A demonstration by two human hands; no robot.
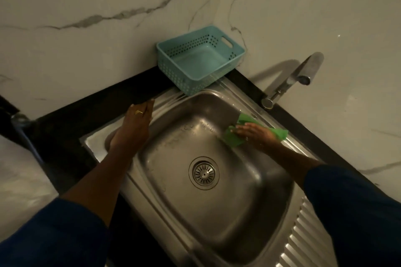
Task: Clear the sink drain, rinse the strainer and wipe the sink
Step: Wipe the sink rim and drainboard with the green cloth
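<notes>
blue sleeves frame the sink. left hand rests flat on its rim at 10 o'clock, fingers straight, together. right hand presses a green cloth on the basin wall at 2 o'clock, fingers flat. strainer sits in the drain, centre. basket at 12 o'clock.

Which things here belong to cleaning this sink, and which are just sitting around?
In use: green cloth under the right hand, steel sink, drain strainer, left hand resting on the rim.
Lying about: teal perforated basket; tap, not running.
</notes>
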